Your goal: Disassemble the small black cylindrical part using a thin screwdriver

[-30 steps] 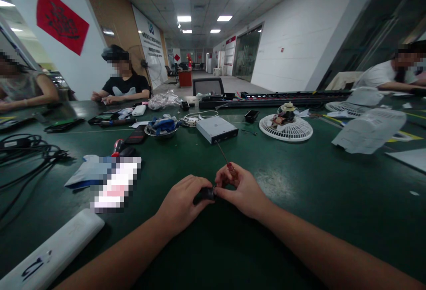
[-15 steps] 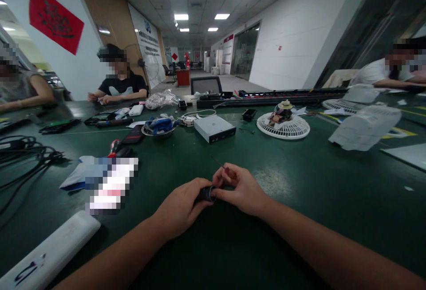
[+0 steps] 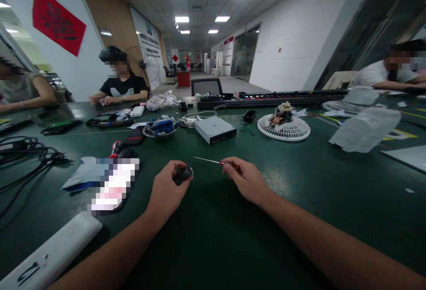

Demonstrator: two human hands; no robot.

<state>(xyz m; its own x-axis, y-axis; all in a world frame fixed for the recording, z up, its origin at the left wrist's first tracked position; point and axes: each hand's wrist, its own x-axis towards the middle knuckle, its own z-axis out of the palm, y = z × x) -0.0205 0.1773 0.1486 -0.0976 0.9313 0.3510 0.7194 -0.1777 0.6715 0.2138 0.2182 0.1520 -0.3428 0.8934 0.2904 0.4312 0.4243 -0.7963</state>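
My left hand [image 3: 168, 186] is closed round a small black cylindrical part [image 3: 184, 174], held just above the green table [image 3: 299, 192] with its open end turned right. My right hand [image 3: 244, 178] grips a thin screwdriver [image 3: 208, 161] with a red handle. Its metal shaft points left, toward the black part, with a small gap between tip and part.
A grey drive box [image 3: 215, 129], a white fan grille with a motor on it [image 3: 284, 127], a bowl of blue items [image 3: 160, 127], black cables [image 3: 26, 152] and a white bar [image 3: 49, 252] lie around. Other people sit at the far left, back left and far right.
My hands were together on the black part; now they have drawn apart. The left hand lifted the part up and left, and the screwdriver swung to point left.
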